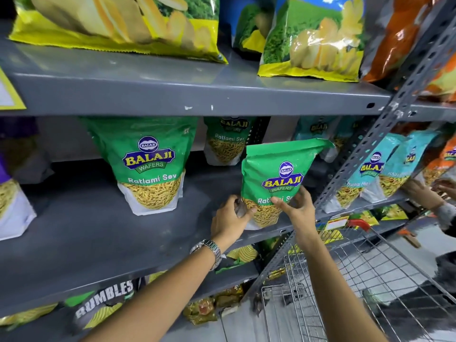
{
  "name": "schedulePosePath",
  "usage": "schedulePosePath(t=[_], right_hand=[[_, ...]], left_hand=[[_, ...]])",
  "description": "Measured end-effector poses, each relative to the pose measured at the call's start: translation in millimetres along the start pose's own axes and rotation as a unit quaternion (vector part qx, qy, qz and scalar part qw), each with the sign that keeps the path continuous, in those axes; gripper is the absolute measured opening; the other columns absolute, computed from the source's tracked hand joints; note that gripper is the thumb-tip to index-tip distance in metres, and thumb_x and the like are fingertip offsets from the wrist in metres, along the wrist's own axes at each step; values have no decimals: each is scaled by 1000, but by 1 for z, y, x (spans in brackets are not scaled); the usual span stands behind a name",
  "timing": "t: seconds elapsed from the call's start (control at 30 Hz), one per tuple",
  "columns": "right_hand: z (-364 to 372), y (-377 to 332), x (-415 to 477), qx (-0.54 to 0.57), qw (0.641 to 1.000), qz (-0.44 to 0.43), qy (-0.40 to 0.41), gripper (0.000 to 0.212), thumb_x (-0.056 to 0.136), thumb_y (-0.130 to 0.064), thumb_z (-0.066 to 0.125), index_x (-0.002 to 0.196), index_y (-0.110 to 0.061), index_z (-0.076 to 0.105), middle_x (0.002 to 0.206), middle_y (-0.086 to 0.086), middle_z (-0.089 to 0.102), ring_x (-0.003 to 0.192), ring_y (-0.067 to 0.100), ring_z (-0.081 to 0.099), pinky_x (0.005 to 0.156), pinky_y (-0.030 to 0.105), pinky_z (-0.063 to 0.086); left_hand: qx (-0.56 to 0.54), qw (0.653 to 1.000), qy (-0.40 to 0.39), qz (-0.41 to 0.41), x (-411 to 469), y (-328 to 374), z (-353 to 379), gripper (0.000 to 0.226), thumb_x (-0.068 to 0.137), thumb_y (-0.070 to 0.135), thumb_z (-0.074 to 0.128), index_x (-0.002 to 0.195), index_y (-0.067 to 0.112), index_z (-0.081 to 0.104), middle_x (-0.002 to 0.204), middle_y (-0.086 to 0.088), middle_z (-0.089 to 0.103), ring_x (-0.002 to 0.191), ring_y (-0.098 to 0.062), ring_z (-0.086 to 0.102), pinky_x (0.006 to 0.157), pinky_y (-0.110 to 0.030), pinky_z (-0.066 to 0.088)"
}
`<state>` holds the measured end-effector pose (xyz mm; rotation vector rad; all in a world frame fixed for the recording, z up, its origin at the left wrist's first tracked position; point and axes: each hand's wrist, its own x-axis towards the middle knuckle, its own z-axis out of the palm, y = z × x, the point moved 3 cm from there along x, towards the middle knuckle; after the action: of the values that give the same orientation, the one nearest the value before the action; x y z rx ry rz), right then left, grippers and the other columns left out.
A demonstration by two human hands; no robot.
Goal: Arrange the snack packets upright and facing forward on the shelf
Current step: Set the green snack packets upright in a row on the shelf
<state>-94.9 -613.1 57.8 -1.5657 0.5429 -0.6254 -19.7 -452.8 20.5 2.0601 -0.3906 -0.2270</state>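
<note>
Held packet: a green Ratlami Sev pouch [276, 178], glossy plastic with a flat sealed top and a clear window of thin yellow strands; it stands upright, label forward, at the front right of the middle shelf [98, 233].
Left hand [230, 219]: fingers wrapped round the pouch's lower left corner; a metal link wristwatch [209, 250] sits on the wrist.
Right hand [297, 208]: fingers spread over the lower right of the pouch front, pressing on it.
Other green pouches: two counted, one large Ratlami Sev pouch [148, 164] upright left of the held one, well apart, and one rear Ratlami Sev pouch [228, 141] further back between them.
Shelf: grey painted metal, smooth and scuffed, with a perforated upright post [370, 154] at its right end.
Upper shelf: three glossy yellow-and-green chip bags [118, 23], puffy, with crimped bottom edges.
Teal pouches [370, 171]: several beyond the post; I cannot tell the exact count.
Trolley [370, 280]: a wire-mesh basket, lower right.
Another person's hand [419, 191]: at the far right, by the teal pouches.
</note>
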Motion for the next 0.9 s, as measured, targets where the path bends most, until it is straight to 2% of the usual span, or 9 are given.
schedulePosePath(t=[0.07,0.17,0.27,0.37,0.43,0.57,0.7,0.83,0.9], right_hand=[[5,0,-18,16,992,-14,128,80,70,-13,80,137,-14,36,134,0,47,122,14,46,109,35,37],[39,4,-69,-75,946,-195,249,52,75,-20,74,120,-10,51,118,7,56,112,25,52,101,46,42],[107,8,-93,-91,963,-252,38,39,79,-23,69,112,-12,52,113,-8,54,110,14,53,95,33,44],[169,1,-78,-84,976,-170,-106,57,76,-18,73,125,-14,44,123,-6,49,117,5,47,98,22,41],[201,-1,-55,-54,983,-72,-163,80,72,-11,78,137,-11,32,137,4,42,126,14,42,103,24,37],[227,-1,-14,-49,977,-35,-204,91,64,-4,82,138,-4,30,142,14,45,129,22,44,101,26,41],[226,-8,-8,-35,969,5,-243,61,71,9,72,125,4,44,125,25,56,101,21,56,67,8,52],[223,-3,-12,-44,972,-15,-230,52,71,6,73,119,2,52,109,15,59,96,20,58,65,7,53],[218,1,-15,-34,975,-12,-221,54,71,6,73,120,2,51,108,14,59,98,22,59,67,8,53]], left_hand=[[-40,998,43,0,-8,-9,-10,49,79,39,68,122,25,50,126,1,60,113,-20,59,88,-36,51],[-113,981,156,10,-31,-36,-43,37,80,17,70,112,26,54,114,3,65,105,-15,64,87,-29,49],[-127,941,312,16,-48,-73,-94,36,80,7,67,106,26,51,105,2,62,99,-20,62,88,-37,48],[-156,896,415,2,-42,-107,-147,50,76,14,71,120,8,48,114,-3,47,107,-30,54,95,-41,43],[-172,906,385,-28,-27,-122,-174,75,72,22,76,134,3,37,129,-11,40,121,-28,47,103,-39,38],[-169,973,158,-16,6,-130,-201,103,66,41,77,146,15,18,152,-3,27,138,-11,29,113,-32,26],[-119,991,58,-1,15,-123,-205,95,66,60,71,141,22,26,138,0,46,127,-13,46,110,-38,36],[-114,990,83,-5,9,-125,-198,49,84,36,65,125,24,40,128,3,56,118,-15,54,106,-43,43],[-110,989,102,-4,4,-125,-200,49,79,44,67,118,22,46,124,1,61,114,-17,58,101,-46,47]])
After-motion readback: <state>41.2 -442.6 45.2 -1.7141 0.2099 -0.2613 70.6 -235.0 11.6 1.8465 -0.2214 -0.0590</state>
